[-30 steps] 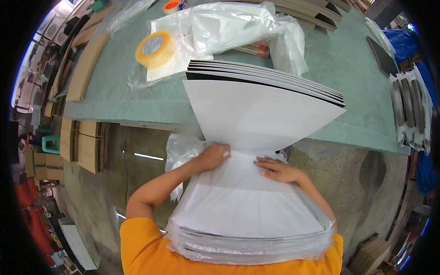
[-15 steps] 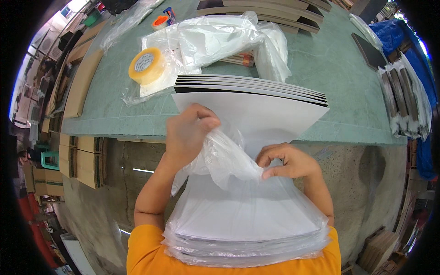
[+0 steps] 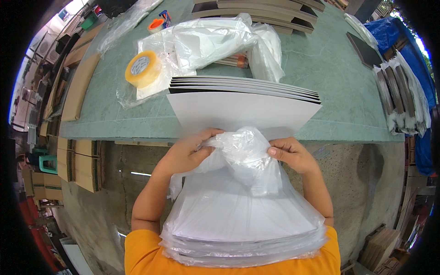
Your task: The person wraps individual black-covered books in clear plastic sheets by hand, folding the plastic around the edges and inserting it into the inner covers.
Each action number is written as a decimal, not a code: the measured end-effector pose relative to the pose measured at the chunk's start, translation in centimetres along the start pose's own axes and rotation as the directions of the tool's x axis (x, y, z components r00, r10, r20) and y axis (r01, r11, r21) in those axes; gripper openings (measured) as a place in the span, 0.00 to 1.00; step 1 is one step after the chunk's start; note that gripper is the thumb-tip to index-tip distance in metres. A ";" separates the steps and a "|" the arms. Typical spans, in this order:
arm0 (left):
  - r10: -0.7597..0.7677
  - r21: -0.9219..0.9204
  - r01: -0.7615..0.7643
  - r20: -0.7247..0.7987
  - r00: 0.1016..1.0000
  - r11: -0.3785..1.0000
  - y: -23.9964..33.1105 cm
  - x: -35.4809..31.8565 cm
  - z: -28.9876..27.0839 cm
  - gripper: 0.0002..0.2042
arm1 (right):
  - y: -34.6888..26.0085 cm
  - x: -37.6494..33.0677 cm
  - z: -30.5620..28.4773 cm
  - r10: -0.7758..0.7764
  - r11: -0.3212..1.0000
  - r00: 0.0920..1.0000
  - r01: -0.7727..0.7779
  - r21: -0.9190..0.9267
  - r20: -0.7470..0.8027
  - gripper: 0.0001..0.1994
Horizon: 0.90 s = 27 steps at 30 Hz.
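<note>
A clear plastic bag [image 3: 245, 153] is bunched up in front of me, its crumpled part standing between my hands. My left hand [image 3: 192, 151] pinches the bag's left side with thumb and fingers. On the other side my right hand [image 3: 293, 155] grips the plastic between thumb and bent fingers. Below, closest to my body, lies a stack of white sheets wrapped in clear plastic [image 3: 243, 215]. Just beyond my hands, several white boards with dark edges [image 3: 243, 107] rest in a fanned pile at the table's front edge.
On the green table [image 3: 316, 73] lie a roll of clear tape [image 3: 143, 68], loose plastic bags [image 3: 206, 43] and an orange tape roll [image 3: 156, 25]. Grey-brown boards [image 3: 261, 16] are piled at the back. Plastic-wrapped panels [image 3: 398, 94] stand at the right; cardboard pieces [image 3: 82, 87] line the left.
My left hand has come down and toward the middle, and my right hand has moved slightly up and right. The plastic between them has gathered into a raised bunch.
</note>
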State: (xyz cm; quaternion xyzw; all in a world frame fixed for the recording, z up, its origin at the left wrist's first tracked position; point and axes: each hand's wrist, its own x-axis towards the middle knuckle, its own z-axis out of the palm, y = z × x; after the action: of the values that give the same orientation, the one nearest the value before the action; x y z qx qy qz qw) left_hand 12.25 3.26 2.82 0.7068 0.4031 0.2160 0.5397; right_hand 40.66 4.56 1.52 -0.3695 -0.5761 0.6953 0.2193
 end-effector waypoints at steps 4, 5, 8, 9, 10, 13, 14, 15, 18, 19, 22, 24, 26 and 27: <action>0.295 0.183 -0.262 -0.189 0.937 0.948 2.8 1.6 2.8 0.37 | -1.6 1.1 3.1 -0.116 0.991 0.976 0.127 0.049 -0.182 0.10; 0.284 0.168 -0.252 -0.205 0.937 0.953 3.1 1.9 3.2 0.37 | -1.8 1.3 3.4 -0.094 0.993 0.977 0.106 0.052 -0.192 0.10; 0.291 0.190 -0.243 -0.295 0.910 0.951 3.3 2.1 3.7 0.38 | -1.0 1.3 3.4 -0.049 0.980 0.974 0.090 0.179 -0.221 0.10; 0.325 0.242 -0.250 -0.348 0.879 0.937 3.2 2.0 3.6 0.40 | -0.7 1.3 3.4 -0.036 0.967 0.973 0.093 0.239 -0.230 0.10; 0.356 0.292 -0.250 -0.400 0.844 0.923 3.0 1.9 3.5 0.42 | -1.1 1.2 3.4 0.010 0.928 0.972 0.078 0.364 -0.234 0.10; 0.205 0.328 -0.074 -0.383 0.901 0.942 3.2 0.5 3.5 0.39 | -2.1 1.2 3.9 0.057 0.876 0.973 0.057 0.478 -0.221 0.09; 0.130 0.201 -0.061 -0.348 0.929 0.978 4.0 0.7 4.0 0.35 | -1.8 1.2 4.1 0.018 0.933 0.976 0.062 0.355 -0.216 0.10; 0.059 0.071 -0.040 -0.302 0.952 0.997 5.2 1.4 4.9 0.32 | -1.4 1.1 4.2 -0.021 0.972 0.979 0.067 0.225 -0.204 0.12; 0.102 0.026 -0.099 -0.279 0.955 0.995 4.3 2.1 5.3 0.22 | -0.3 0.9 3.8 -0.056 0.940 0.980 0.116 0.320 -0.193 0.15; 0.151 0.070 -0.137 -0.297 0.943 0.988 3.2 2.0 5.0 0.20 | -0.3 0.5 3.3 -0.034 0.915 0.972 0.123 0.383 -0.232 0.16; 0.051 0.097 -0.016 -0.374 0.926 0.995 0.4 -0.9 1.5 0.17 | 1.0 -2.7 0.0 0.007 0.864 0.944 0.160 0.478 -0.329 0.16; -0.101 -0.065 0.079 -0.483 0.870 0.995 -0.3 -2.7 -0.4 0.14 | 3.0 -4.5 -2.6 -0.001 0.882 0.951 0.146 0.448 -0.308 0.17; -0.023 -0.356 -0.265 -0.634 0.773 0.896 -1.1 -3.8 -1.4 0.14 | 3.8 -5.6 -4.0 0.032 0.895 0.978 0.064 0.440 -0.207 0.19; -0.002 -0.447 -0.368 -0.638 0.770 0.815 -1.5 -3.8 -1.5 0.14 | 4.4 -5.9 -3.7 0.038 0.886 0.978 0.061 0.460 -0.204 0.20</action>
State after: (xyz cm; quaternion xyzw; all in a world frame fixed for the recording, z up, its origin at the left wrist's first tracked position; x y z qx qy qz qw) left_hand 8.42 1.25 2.45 0.4504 0.4016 0.5926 0.5336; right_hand 47.75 1.61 -1.39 -0.3734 -0.3697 0.7691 0.3640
